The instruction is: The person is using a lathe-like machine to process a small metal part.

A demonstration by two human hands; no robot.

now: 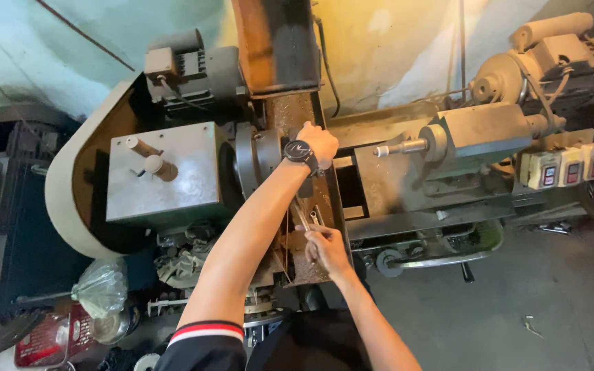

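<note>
A thin metal tool (304,218) is pinched in the right hand (326,249), low at the front of the old lathe (393,172). The left hand (319,141), with a black watch (300,152), rests curled on the round chuck (259,154); its grip is hidden. Three switch boxes (564,165) sit far right.

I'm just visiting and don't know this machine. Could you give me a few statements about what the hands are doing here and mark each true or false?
1. The left hand rests up on the lathe. True.
2. A watch is on the left wrist. True.
3. The right hand is empty. False: it holds a thin metal tool.
4. The switch boxes sit at the far left. False: they are at the right.
</note>
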